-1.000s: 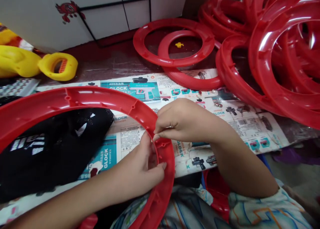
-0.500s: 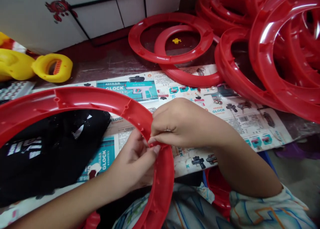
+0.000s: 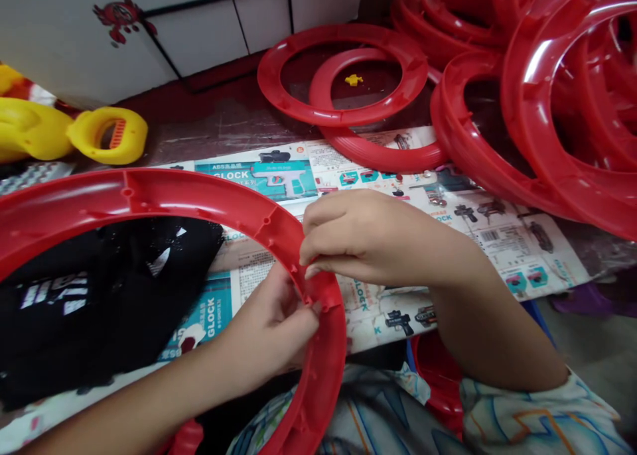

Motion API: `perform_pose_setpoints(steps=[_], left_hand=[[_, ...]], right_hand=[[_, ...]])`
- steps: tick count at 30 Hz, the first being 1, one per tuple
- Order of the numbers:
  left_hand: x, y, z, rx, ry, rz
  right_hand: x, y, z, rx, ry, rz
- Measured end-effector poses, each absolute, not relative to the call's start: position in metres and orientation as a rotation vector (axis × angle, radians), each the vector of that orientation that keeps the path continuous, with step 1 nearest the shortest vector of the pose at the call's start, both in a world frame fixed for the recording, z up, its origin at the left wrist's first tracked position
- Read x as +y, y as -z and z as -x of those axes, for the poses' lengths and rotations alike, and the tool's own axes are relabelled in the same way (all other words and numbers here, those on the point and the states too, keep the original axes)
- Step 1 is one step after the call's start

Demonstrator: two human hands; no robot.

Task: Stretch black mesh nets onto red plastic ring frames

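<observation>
A large red plastic ring (image 3: 189,199) lies tilted across my lap and the table edge. My left hand (image 3: 271,329) reaches through the ring from inside and pinches its inner edge at the right side. From above, my right hand (image 3: 371,239) has its fingers curled and pinched on the same spot of the rim. Whether a small part sits between the fingertips cannot be made out.
Black mesh fabric (image 3: 99,296) lies under the ring on printed toy-gun packaging sheets (image 3: 279,170). Several more red rings (image 3: 343,113) lie and lean at the back right. Yellow plastic toy parts (image 3: 107,136) sit at the far left by a white cabinet (image 3: 199,24).
Both hands keep working at the same spot on the ring's rim. My left fingers have shifted slightly along the inner edge. The view has moved a little.
</observation>
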State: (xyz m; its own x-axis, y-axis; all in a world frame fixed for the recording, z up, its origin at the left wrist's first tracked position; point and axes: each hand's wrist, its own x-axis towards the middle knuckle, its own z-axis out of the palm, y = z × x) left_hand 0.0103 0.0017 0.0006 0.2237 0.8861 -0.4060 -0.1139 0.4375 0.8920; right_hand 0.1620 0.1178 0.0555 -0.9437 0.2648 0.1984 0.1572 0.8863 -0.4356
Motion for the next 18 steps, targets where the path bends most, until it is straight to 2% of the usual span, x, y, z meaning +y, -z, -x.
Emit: perform_pose_setpoints(steps=[4, 10, 14, 18], left_hand=[[0.0, -0.001, -0.01, 1.026, -0.737, -0.907], [-0.004, -0.002, -0.011, 1.021, -0.724, -0.98], [-0.003, -0.005, -0.012, 0.978, -0.824, -0.825], [0.004, -0.002, -0.015, 1.087, -1.063, -0.795]], right_hand=[[0.113, -0.055, -0.165, -2.779, -0.392, 0.264], [0.113, -0.049, -0.161, -2.798, -0.318, 0.299], [0.114, -0.046, -0.159, -2.794, -0.278, 0.356], [0.112, -0.044, -0.16, -2.753, -0.103, 0.469]])
